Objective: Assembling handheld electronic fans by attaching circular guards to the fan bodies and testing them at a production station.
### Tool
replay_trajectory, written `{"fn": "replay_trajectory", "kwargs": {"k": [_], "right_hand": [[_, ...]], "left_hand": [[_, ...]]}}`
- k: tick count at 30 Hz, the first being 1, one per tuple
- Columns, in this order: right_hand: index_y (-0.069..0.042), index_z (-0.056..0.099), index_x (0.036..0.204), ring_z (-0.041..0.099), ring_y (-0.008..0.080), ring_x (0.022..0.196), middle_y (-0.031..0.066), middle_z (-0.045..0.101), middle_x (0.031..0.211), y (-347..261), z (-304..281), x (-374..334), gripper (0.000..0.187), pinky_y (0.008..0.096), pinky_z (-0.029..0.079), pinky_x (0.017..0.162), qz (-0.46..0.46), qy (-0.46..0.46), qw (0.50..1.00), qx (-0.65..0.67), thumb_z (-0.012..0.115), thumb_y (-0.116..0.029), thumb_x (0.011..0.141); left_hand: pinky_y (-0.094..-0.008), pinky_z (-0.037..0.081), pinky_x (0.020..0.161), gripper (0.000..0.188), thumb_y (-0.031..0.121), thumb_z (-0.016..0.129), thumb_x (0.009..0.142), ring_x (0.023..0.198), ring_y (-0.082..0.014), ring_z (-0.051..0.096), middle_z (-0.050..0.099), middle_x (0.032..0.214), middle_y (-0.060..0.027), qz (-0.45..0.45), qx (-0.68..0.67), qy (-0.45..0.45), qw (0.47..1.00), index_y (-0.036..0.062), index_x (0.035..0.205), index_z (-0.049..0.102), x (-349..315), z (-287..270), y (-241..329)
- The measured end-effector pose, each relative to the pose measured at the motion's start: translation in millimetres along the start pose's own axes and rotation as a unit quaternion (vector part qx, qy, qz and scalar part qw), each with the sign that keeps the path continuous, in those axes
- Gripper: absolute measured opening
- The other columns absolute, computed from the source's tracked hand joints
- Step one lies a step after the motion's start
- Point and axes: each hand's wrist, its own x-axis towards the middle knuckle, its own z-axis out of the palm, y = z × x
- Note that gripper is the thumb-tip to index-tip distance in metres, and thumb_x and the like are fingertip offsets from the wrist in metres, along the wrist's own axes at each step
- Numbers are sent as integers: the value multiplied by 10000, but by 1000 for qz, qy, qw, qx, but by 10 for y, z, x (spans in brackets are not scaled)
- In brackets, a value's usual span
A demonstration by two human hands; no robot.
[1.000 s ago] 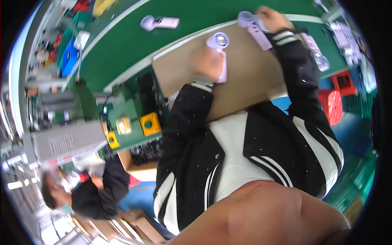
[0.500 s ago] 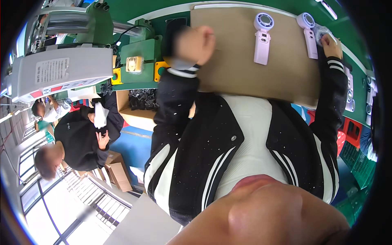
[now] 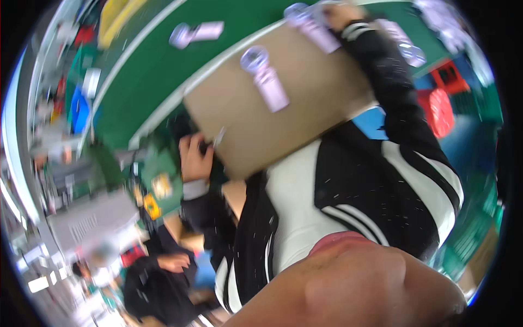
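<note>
My left hand (image 3: 196,158) is at the left edge of a brown cardboard sheet (image 3: 234,155). Its fingers curl round a small dark thing with a thin pale tip, too blurred to name. A pink-and-lilac handheld fan (image 3: 271,90) lies on the sheet between my hands. At the far right corner of the sheet, my right hand (image 3: 344,16) reaches beside a second handheld fan (image 3: 318,34). Motion smears its fingers, which look closed on something pale and greyish next to that fan's head.
Another handheld fan (image 3: 204,31) lies on the green surface (image 3: 163,65) beyond a white strip. More fans (image 3: 406,43) are right of my right arm. A red stool (image 3: 449,76) stands at the right, a grey machine (image 3: 92,218) at the left. A person in black (image 3: 158,283) sits nearby.
The view has swung, so the sheet sits tilted and a fan beyond the white strip shows. My left hand has lowered to the sheet's left edge. My right hand remains by the second fan.
</note>
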Motion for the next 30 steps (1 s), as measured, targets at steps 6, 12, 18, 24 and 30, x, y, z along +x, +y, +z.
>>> {"fn": "replay_trajectory", "kwargs": {"k": [6, 12, 18, 24, 30], "right_hand": [[-104, 602, 793, 596, 321, 698, 96, 643, 785, -69, 256, -295, 79, 384, 493, 663, 26, 159, 983, 85, 540, -154, 793], [-111, 595, 796, 606, 306, 729, 79, 643, 788, -204, 99, -354, 37, 384, 491, 693, 28, 168, 977, 124, 580, -139, 777], [-118, 608, 814, 617, 294, 760, 72, 647, 791, -251, 47, -323, 44, 375, 490, 729, -11, 130, 977, 171, 600, -144, 779], [-123, 625, 844, 626, 285, 779, 63, 653, 799, -181, 125, -329, 65, 364, 491, 744, 12, 115, 985, 128, 599, -161, 799], [-98, 634, 866, 627, 294, 793, 60, 656, 797, -219, 243, -283, 99, 370, 488, 748, 73, 247, 943, 212, 586, -177, 833]], "left_hand": [[-372, 468, 847, 390, 121, 708, 696, 996, -333, 521, 486, 1139, -144, -9, 29, -20, 999, 81, 1064, 584, 19, 21, -2], [-364, 466, 765, 300, 104, 686, 725, 908, -296, 524, 501, 1053, -126, -27, 77, 11, 997, 66, 995, 562, -20, -16, 34], [-313, 444, 713, 257, 55, 630, 783, 803, -228, 531, 553, 950, -87, -80, -88, -38, 992, 71, 1026, 550, -2, -65, -152], [-264, 418, 703, 228, 31, 591, 830, 759, -164, 524, 586, 913, -55, -104, -213, 82, 968, 62, 1054, 555, 77, -221, 218], [-243, 400, 726, 254, 56, 584, 866, 791, -136, 525, 594, 976, -60, -5, -390, 145, 909, 44, 1118, 554, 409, -26, 875]]}}
